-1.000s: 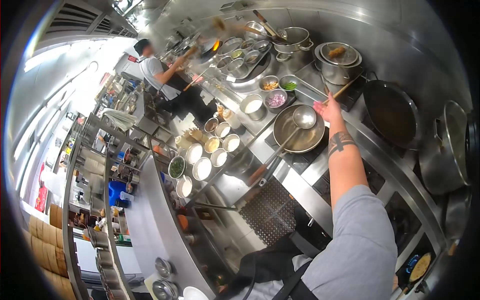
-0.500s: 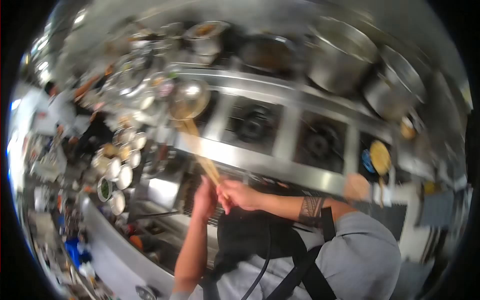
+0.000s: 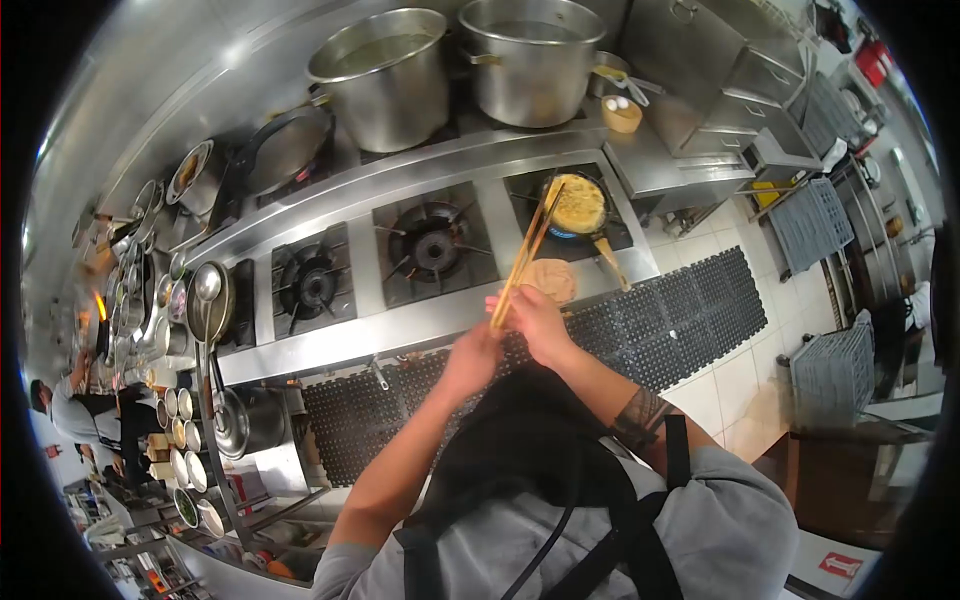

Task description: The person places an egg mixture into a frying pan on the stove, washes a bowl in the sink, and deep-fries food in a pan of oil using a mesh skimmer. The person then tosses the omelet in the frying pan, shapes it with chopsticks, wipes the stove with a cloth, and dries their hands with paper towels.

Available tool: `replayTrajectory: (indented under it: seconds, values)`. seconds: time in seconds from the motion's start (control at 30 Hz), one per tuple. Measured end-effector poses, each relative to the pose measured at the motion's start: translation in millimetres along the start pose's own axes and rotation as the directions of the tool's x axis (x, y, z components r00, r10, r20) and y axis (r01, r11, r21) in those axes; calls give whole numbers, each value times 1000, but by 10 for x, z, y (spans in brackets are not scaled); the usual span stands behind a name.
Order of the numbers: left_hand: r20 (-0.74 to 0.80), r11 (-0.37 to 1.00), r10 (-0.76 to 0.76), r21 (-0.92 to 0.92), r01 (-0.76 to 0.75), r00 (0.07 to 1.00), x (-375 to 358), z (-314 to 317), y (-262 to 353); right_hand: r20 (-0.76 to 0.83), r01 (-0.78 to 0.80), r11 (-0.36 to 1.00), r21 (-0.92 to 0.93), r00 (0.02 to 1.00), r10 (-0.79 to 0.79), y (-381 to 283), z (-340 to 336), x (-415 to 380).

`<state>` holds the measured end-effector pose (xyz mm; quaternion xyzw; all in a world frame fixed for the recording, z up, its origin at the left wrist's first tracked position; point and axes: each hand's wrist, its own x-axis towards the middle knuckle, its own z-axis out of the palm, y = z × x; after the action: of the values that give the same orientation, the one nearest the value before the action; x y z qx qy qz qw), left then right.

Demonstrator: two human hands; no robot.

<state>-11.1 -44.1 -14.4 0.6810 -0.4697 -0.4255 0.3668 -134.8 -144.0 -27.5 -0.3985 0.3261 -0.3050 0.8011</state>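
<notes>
Long wooden chopsticks (image 3: pixel 528 252) are gripped in my right hand (image 3: pixel 535 318), their tips reaching up to the left rim of a small frying pan (image 3: pixel 610 262). A round, yellow, omelette-like food (image 3: pixel 578 205) fills the pan, and a blue flame shows beneath it. My left hand (image 3: pixel 473 358) is close by the lower end of the chopsticks, its fingers blurred. Just beyond my right hand, a flat, round tan disc (image 3: pixel 548 282) lies on the front of the stove (image 3: pixel 350 335).
Two large steel pots (image 3: pixel 385 95) stand along the back. A bowl with white eggs (image 3: pixel 621 116) sits at the back right. Ladles and a strainer (image 3: pixel 208 300) are at the left, near several white containers. A co-worker (image 3: pixel 85 410) stands far left. Black mats (image 3: pixel 690 310) cover the floor.
My view has swung to the right. The chopsticks now point toward the pan with the yellow food, where before they pointed toward the strainer. My right hand still holds them.
</notes>
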Motion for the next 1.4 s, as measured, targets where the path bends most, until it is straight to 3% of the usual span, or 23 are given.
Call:
replayTrajectory:
  seconds: [0.03, 0.07, 0.1, 0.13, 0.2, 0.23, 0.27, 0.3, 0.37, 0.43, 0.57, 0.77, 0.9, 1.0, 1.07, 1.27, 1.4]
  values:
    - [111, 964, -174, -185, 192, 979, 119, 163, 217, -117, -10, 1000, -8, 993, 9, -59, -217, 39]
    - [120, 962, -183, -181, 203, 976, 316, 347, 118, -125, -17, 1000, 0, 992, 17, -135, -470, 82]
    - [13, 1000, -10, 7, 10, 1000, 577, 569, -117, -240, -13, 996, 90, 970, 34, -236, -767, 143]
    - [-41, 997, -33, 70, 35, 999, 760, 626, -104, -348, -3, 985, 175, 935, 65, -390, -1055, 201]
    - [-149, 977, -78, 185, 105, 986, 1119, 740, -75, -559, -177, 955, -239, 829, 14, -865, -1713, 383]
    - [-237, 930, -62, 339, 142, 970, 1227, 716, 139, -462, -45, 819, -571, 843, -276, -724, -2409, 588]
    - [-280, 826, -37, 532, 187, 959, 1353, 727, 133, -367, 20, 708, -706, 844, -390, -751, -2818, 684]
    - [-235, 786, -29, 595, 167, 972, 1460, 708, 199, -265, 82, 572, -816, 827, -495, -777, -3227, 781]
    - [-201, 732, -87, 652, 200, 976, 1635, 726, 410, 4, 7, 6, -1000, 911, -411, -1369, -3378, 693]
    - [-148, 634, -169, 741, 222, 974, 1798, 776, 683, 44, 33, -36, -999, 935, -353, -1585, -3494, 844]
    - [-153, 566, -242, 779, 268, 958, 2015, 889, 798, 144, 104, -156, -982, 951, -274, -1688, -3681, 1203]
    - [-204, 484, -326, 803, 348, 923, 2071, 1048, 882, 101, 65, -246, -967, 986, -136, -1799, -3781, 1381]
    - [-227, 485, -276, 806, 339, 934, 1917, 1052, 1051, 158, 114, -244, -963, 973, -169, -1955, -3839, 1381]
    - [-207, 408, -401, 832, 376, 892, 1759, 1043, 1373, 95, 82, -196, -977, 994, -59, -2195, -3561, 1262]
    - [-225, 417, -348, 832, 365, 910, 1715, 1049, 1416, 224, 206, -139, -969, 966, -129, -2166, -3420, 1314]
    - [-259, 391, -268, 851, 351, 928, 1873, 1052, 939, 197, 180, -199, -963, 978, -67, -1885, -3501, 1627]
    - [-241, 390, -327, 846, 363, 914, 1787, 1001, 1094, 160, 145, -205, -968, 985, -60, -1994, -3506, 1527]
